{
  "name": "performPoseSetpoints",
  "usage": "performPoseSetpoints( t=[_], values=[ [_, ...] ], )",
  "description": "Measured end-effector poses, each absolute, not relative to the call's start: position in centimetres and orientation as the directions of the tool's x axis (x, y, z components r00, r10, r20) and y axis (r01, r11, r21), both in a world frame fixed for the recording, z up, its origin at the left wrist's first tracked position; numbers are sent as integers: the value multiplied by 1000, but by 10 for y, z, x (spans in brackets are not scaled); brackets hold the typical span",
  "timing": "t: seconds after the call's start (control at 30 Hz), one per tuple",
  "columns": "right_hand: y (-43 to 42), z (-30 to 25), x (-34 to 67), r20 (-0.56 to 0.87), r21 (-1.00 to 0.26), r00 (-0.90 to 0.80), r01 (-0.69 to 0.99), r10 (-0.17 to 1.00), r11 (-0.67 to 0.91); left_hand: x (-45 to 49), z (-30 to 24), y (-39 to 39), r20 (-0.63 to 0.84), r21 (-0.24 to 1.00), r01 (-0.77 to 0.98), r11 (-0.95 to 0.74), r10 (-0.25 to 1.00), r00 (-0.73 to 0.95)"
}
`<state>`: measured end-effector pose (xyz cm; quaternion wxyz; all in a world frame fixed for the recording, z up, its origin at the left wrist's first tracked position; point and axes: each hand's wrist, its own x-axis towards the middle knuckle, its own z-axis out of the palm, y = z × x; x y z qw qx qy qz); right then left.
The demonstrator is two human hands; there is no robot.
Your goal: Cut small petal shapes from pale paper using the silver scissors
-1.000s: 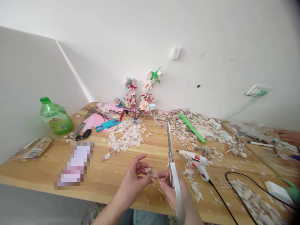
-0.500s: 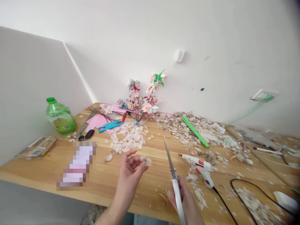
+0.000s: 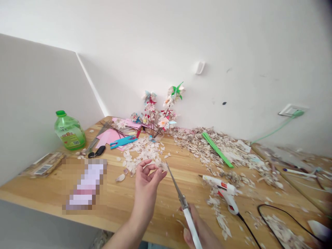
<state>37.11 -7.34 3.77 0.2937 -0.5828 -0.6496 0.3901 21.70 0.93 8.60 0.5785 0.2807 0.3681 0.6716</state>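
Note:
My left hand (image 3: 147, 181) is raised over the front of the table, thumb and fingertips pinched on a thin, pale petal-like piece (image 3: 163, 166). My right hand (image 3: 199, 228) grips scissors (image 3: 182, 197) by the pale handles. Their blades look closed and point up and left, the tip beside the pinched piece; whether they touch I cannot tell. Beyond my left hand lies a loose spread of pale petal-like pieces (image 3: 145, 148). A white hot glue gun (image 3: 220, 185) rests to the right of the scissors.
Flowers on stems (image 3: 163, 117) stand by the wall. Green strips (image 3: 217, 149) lie across a large heap of flakes (image 3: 192, 141). On the left are a green bottle (image 3: 69, 133), a packet (image 3: 45, 164), blue paper (image 3: 123, 141) and a blurred-out rectangle (image 3: 86, 185). A black cord (image 3: 280, 202) loops at right.
The scissors have moved left in my right hand, bringing their tip close to the piece in my left hand. My left hand has risen slightly, and the view has shifted a little.

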Motion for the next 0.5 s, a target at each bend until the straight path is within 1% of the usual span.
performPoseSetpoints(
  t=[0.07, 0.2, 0.33, 0.5],
  values=[
    [-74, 43, 369, -59, -844, -131, 535, 990, 20, 218, 87, 9, -52, 824, -563, -58, 983, -178],
    [-75, 51, 363, 16, -844, -90, 533, 996, 62, 219, 88, 7, -59, 834, -549, -46, 983, -172],
    [-72, 47, 363, 23, -846, -130, 526, 991, 89, 221, 89, 4, -59, 828, -559, -41, 986, -159],
    [-71, 43, 364, 15, -864, -120, 497, 993, 73, 219, 91, 1, -59, 825, -564, -44, 985, -162]
  ],
)
